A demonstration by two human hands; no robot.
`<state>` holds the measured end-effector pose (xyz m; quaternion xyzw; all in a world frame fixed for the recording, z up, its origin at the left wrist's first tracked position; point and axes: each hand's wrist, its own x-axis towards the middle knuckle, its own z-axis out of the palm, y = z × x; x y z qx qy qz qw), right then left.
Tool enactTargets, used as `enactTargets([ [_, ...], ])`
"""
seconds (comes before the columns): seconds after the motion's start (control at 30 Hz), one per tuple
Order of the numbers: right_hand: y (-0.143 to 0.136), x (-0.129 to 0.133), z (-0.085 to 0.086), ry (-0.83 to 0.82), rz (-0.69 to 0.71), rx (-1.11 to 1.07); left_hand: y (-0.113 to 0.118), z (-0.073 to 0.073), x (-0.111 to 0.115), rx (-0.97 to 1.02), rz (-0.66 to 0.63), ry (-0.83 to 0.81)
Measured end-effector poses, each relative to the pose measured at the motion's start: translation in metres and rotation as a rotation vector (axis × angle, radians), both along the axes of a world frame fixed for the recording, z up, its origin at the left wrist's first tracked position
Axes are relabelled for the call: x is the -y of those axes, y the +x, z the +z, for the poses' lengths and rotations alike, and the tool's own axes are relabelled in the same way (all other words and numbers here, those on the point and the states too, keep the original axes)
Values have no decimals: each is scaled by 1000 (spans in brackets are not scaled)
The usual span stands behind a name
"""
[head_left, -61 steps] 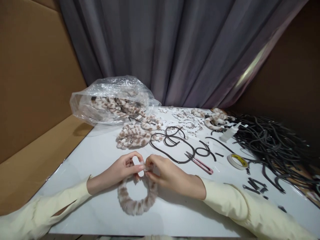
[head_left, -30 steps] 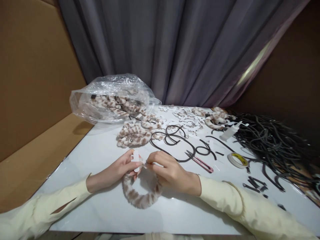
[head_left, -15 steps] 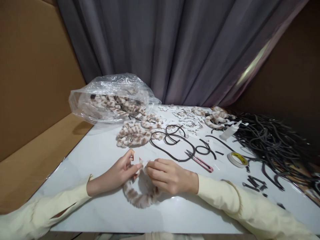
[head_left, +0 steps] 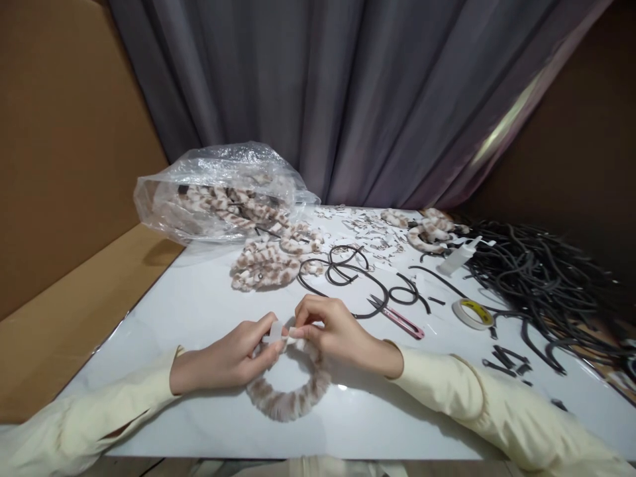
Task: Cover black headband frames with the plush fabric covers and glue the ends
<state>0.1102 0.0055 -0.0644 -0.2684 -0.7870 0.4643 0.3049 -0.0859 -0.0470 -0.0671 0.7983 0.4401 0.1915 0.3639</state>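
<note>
Near the front of the table, a fluffy white-and-brown ring (head_left: 291, 403) hangs in a loop between my two hands. Closed at the ring's upper left, my left hand (head_left: 231, 354) pinches one end of it. A small whitish translucent strip (head_left: 275, 331), perhaps tape, stands up at those fingers. My right hand (head_left: 342, 334) is closed too, its thumb and fingertips pinching the ring at the upper right, close to the left fingertips. Fingers partly cover the spot where the ends meet, so I cannot tell whether they are joined.
Beyond my hands lie a pile of fluffy rings (head_left: 265, 268), a clear plastic bag (head_left: 223, 165) of more, and black tubes (head_left: 358, 271). Pink snips (head_left: 402, 322), a tape roll (head_left: 472, 315), a white bottle (head_left: 458, 258) and a black tube heap (head_left: 536, 271) are rightward.
My right hand has turned and lifted slightly, its fingers now pinching from above. The ring shows more fully and has shifted a little right. The whitish strip now stands upright by my left fingers.
</note>
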Motion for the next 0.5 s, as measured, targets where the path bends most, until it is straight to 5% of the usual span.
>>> enactTargets([
  [0.1,-1,-4,-1,-311,22,6,-1,1,1,-10,-7,3],
  [0.23,-3,-7,-1,-532,64,28,-1,1,3,-66,-85,32],
  [0.5,-1,-3,2,-567,76,117,-2,-4,5,-157,-253,339],
])
